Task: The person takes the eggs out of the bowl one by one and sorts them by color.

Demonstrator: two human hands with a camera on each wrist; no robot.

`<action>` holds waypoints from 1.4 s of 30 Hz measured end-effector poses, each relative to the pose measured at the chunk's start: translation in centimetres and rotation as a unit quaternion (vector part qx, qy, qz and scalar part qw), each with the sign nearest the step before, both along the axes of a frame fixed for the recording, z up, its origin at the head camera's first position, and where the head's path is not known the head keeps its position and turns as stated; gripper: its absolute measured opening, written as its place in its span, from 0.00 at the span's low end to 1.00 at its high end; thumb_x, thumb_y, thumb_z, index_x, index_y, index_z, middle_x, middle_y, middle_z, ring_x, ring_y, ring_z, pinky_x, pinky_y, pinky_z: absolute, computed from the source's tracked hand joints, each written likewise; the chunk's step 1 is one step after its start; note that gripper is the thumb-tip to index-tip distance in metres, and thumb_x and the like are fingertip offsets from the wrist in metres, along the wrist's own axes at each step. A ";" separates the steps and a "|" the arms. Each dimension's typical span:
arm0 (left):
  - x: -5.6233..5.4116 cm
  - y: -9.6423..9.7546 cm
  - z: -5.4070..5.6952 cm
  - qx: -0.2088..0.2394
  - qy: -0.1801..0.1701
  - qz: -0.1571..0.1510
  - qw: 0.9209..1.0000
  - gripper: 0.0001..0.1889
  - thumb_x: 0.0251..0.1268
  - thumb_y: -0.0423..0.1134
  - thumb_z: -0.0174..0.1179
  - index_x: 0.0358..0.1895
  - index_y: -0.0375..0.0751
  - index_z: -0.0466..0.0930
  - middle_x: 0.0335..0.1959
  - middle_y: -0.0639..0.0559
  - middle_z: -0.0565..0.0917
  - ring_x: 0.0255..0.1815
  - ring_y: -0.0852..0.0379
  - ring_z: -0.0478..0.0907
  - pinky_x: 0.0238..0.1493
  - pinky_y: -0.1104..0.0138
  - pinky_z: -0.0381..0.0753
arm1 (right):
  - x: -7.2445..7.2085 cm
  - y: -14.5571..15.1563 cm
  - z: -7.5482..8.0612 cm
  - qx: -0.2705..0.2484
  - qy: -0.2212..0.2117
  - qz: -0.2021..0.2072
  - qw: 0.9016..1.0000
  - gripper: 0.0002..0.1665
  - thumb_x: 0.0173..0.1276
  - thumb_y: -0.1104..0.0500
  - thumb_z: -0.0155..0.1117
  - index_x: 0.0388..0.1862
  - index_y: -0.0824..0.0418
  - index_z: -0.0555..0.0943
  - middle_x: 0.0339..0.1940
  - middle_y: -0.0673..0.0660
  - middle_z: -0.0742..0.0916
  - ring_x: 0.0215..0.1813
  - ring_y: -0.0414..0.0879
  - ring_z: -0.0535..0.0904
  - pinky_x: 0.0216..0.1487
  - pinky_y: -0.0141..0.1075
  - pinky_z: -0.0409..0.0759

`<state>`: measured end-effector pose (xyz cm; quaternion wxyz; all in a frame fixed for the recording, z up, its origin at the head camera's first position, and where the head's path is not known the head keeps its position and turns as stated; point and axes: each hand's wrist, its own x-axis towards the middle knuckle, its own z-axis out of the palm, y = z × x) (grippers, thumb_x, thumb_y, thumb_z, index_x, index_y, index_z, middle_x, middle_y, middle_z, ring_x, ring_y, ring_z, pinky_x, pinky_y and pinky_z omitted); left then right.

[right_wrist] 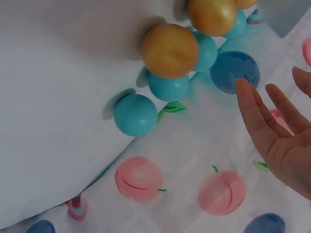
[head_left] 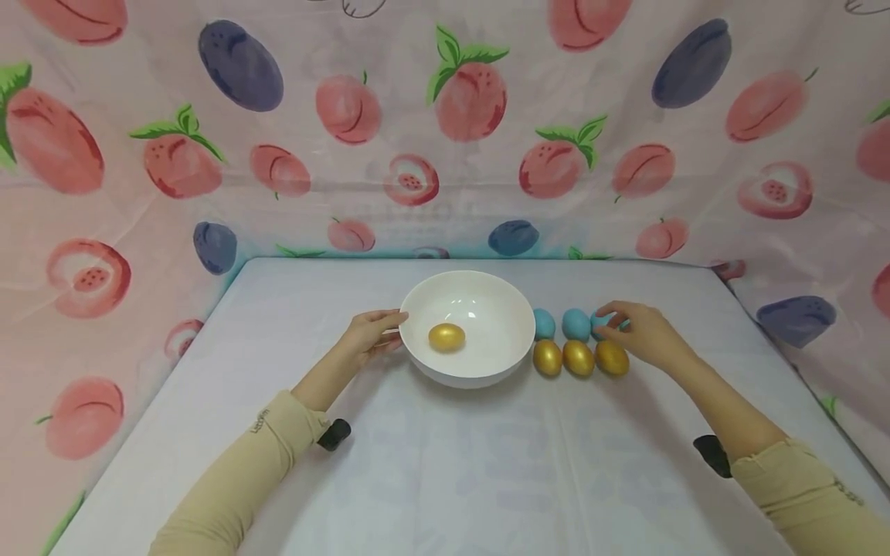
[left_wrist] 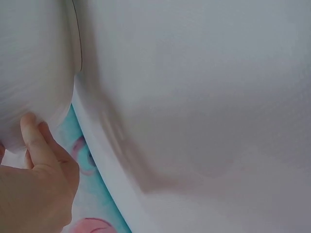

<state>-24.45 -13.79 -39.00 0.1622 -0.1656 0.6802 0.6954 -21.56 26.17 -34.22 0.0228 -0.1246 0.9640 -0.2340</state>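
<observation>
A white bowl stands on the table with one gold egg lying in it. At its left side, my left hand holds the rim; fingers also touch the outer wall of the bowl in the left wrist view. To the right of the bowl is a row of three gold eggs, with several blue eggs in a row behind. My right hand hovers at the right end of the blue row, partly hiding it. In the right wrist view, its fingers are apart and hold nothing.
A white cloth covers the table. Behind and at both sides hangs a curtain printed with peaches and plums. Each wrist carries a small black device.
</observation>
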 end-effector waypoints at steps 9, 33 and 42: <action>-0.2 0.1 0.8 0.000 -0.027 0.003 1.000 0.26 0.63 0.37 0.61 0.65 0.38 0.69 0.61 0.39 0.74 0.37 0.57 0.81 0.37 0.74 0.86 | 0.1 -2.5 1.7 0.001 -0.024 0.024 0.999 0.22 0.68 0.54 0.59 0.55 0.67 0.75 0.43 0.68 0.83 0.42 0.58 0.81 0.44 0.49 0.85; -0.3 0.1 0.8 -0.006 0.018 0.010 1.000 0.24 0.63 0.37 0.61 0.61 0.31 0.72 0.38 0.45 0.81 0.26 0.61 0.81 0.35 0.71 0.88 | -3.1 -9.8 4.1 0.044 -0.024 0.098 0.994 0.21 0.66 0.54 0.62 0.54 0.63 0.77 0.43 0.63 0.84 0.45 0.55 0.78 0.48 0.46 0.84; 0.0 0.0 0.6 -0.011 0.033 0.012 0.999 0.24 0.64 0.38 0.60 0.61 0.30 0.71 0.45 0.41 0.81 0.26 0.63 0.81 0.34 0.74 0.87 | -4.3 -12.7 4.9 0.094 -0.018 0.135 0.986 0.20 0.65 0.56 0.64 0.52 0.64 0.78 0.42 0.63 0.83 0.44 0.54 0.77 0.44 0.42 0.84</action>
